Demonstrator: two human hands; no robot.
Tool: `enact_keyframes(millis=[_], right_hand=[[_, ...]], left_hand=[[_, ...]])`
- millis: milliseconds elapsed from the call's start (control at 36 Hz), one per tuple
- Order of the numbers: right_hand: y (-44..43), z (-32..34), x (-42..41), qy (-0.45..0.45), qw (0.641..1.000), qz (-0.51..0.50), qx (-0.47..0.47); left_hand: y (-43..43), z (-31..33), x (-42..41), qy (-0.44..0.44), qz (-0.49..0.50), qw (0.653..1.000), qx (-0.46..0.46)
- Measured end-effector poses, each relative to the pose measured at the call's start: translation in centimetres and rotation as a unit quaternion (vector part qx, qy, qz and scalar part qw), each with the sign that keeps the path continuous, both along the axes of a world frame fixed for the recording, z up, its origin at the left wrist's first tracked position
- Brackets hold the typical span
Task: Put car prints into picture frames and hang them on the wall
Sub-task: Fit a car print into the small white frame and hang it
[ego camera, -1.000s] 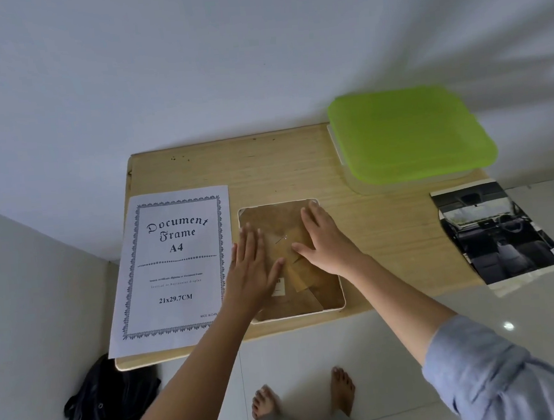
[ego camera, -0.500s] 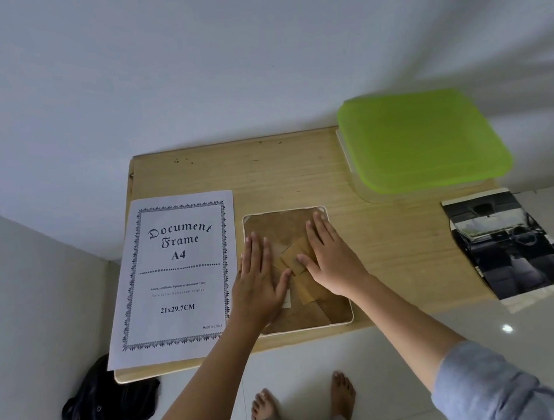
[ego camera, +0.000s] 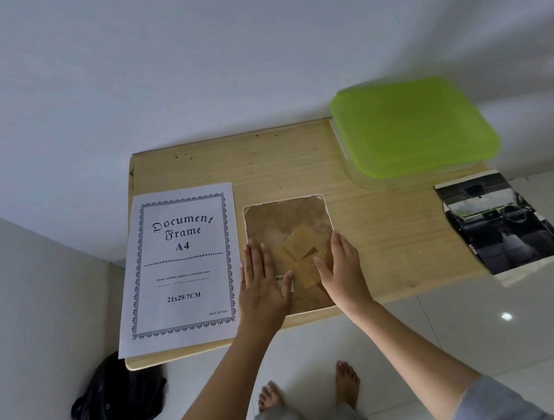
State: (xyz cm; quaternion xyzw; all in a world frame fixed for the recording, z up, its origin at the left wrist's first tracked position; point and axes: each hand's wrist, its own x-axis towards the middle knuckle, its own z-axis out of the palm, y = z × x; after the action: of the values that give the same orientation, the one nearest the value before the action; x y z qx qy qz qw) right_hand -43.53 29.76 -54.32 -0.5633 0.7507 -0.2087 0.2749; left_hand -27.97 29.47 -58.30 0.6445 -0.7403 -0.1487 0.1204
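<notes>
A white picture frame [ego camera: 284,219] lies face down near the front of the wooden table [ego camera: 387,234], its brown backing board and folded stand facing up. My left hand [ego camera: 263,283] lies flat with straight fingers on the frame's left edge. Over on the frame's right edge my right hand [ego camera: 343,267] rests flat, thumb touching the stand. A car interior print [ego camera: 502,222] lies at the table's right end, partly overhanging it. A white "Document Frame A4" insert sheet [ego camera: 180,267] lies left of the frame.
A lime-green lidded plastic box [ego camera: 411,126] sits at the back right of the table, against the white wall. A black bag [ego camera: 118,401] lies on the floor under the table's left corner. My bare feet stand on the white tiles below.
Both hands have slid apart from the middle of the backing board to the frame's left and right edges. The stand is more exposed.
</notes>
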Motion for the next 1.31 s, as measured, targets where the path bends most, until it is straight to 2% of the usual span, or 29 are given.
enact_keyframes(millis=[222,389,528,611,722,778,861,944,1083,1194,1306], right_hand=[[-0.3,0.1,-1.6,-0.115,0.990,-0.085,-0.003],[0.0,0.9,-2.3,-0.231,0.970,-0.072,-0.016],[0.5,2.1,-1.1,-0.293,0.948,-0.095,-0.082],[0.4,3.6,-0.4,-0.322,0.934,-0.095,-0.124],[0.2,6.4,0.3,-0.325,0.924,-0.055,-0.196],[0.1,7.9,0.6,-0.294,0.924,-0.033,-0.243],[-0.4,9.4,0.5,-0.198,0.928,0.028,-0.313],[-0.7,10.9,0.4,-0.129,0.929,0.057,-0.341],[-0.8,12.6,0.8,-0.071,0.924,0.090,-0.364],[-0.6,13.0,1.5,-0.070,0.924,0.112,-0.358],[-0.4,13.2,2.0,-0.098,0.919,0.125,-0.361]], left_hand=[[0.2,0.2,-0.3,0.029,0.003,1.000,0.005],[0.1,0.5,0.0,0.060,0.005,0.998,0.021],[0.0,1.6,0.2,0.099,0.012,0.994,0.033],[-0.9,4.0,-0.4,0.177,0.020,0.984,0.029],[-3.4,10.3,-3.1,0.352,0.002,0.936,0.024],[-4.6,13.9,-4.0,0.389,-0.022,0.921,-0.002],[-6.1,18.3,-4.7,0.426,-0.047,0.903,-0.036],[-7.3,20.6,-4.9,0.415,-0.043,0.908,-0.043],[-8.0,21.4,-4.1,0.374,-0.027,0.925,-0.061],[-7.4,22.3,-3.7,0.399,-0.020,0.915,-0.056],[-7.1,22.8,-3.5,0.385,0.005,0.921,-0.066]])
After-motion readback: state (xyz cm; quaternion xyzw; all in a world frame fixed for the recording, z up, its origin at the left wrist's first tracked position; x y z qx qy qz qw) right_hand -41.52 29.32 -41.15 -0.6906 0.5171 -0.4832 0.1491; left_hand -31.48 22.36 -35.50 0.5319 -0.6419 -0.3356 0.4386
